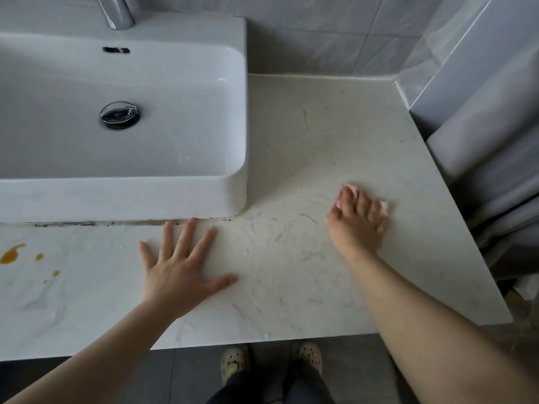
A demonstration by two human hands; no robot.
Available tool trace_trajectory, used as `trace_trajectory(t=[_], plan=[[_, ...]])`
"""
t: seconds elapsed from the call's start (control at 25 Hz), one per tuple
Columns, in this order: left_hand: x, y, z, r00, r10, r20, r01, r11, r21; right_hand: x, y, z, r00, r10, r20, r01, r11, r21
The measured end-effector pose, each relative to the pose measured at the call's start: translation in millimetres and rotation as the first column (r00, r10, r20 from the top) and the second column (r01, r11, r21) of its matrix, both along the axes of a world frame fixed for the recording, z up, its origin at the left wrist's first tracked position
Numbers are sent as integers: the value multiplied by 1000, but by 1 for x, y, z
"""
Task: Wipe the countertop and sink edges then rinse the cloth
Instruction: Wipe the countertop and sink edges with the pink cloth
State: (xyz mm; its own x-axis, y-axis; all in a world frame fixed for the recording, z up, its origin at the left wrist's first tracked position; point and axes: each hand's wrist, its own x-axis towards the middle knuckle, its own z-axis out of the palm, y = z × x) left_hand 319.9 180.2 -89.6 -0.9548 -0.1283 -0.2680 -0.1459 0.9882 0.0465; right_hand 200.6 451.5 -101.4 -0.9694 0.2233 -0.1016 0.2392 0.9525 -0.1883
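Left hand (175, 272) lies flat on the worktop (291, 287), grip apart, fingers spread, holding nothing. Orange stains (13, 253) mark the far-left surface. Right hand (358, 223), grip apart, presses the pink cloth (384, 208) onto the worktop's right side with extended fingers. The sink (116, 196) stands beyond.

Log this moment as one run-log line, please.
step: wiping countertop | right hand: presses pink cloth | left hand: flat on countertop | orange stains: unwiped
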Motion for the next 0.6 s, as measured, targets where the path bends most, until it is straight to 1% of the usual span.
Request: trace_trajectory(t=[0.04,0.08,0.12,0.2,0.24,0.28,0.32,0.36,0.4,0.44,0.48,0.52,0.6], plan=[[1,-1,-2,1000,8,7,-8,1000,12,-3,-24,0,999,47,2,-47,999,-25],[1,-2,-3,1000,7,16,-7,1000,18,3,-50,-1,985,173,-15,-173,984,-26],[1,-2,-3,1000,9,18,-9,1000,26,18,-73,-3,941,334,-56,-336,942,-23],[1,-2,-4,1000,7,7,-7,999,42,55,-88,-2,783,611,-118,-616,788,-10],[1,-1,-4,1000,3,11,-3,999,41,68,-79,-4,700,705,-116,-708,706,19],[0,-2,-4,1000,0,17,-1,999,39,68,-64,-4,668,741,-66,-740,671,45],[0,-3,-4,1000,-7,22,6,999,38,56,-47,-7,697,716,-41,-713,698,66],[0,-3,-4,999,-18,29,17,999,37,37,-33,-9,785,617,-62,-613,787,68],[1,-4,-4,999,-22,36,21,999,42,15,-26,-5,888,456,-66,-453,890,56],[1,-4,-4,999,-17,35,16,998,53,-6,-28,-2,960,280,-28,-279,960,26],[0,-4,-4,999,-10,33,8,998,61,-24,-39,0,983,180,15,-180,983,-21],[0,-3,-3,999,-10,35,8,998,61,-31,-59,-1,981,188,43,-186,981,-56],[-1,-4,-2,998,-24,59,22,999,47,-15,-103,-2,934,357,-7,-356,931,-76]])
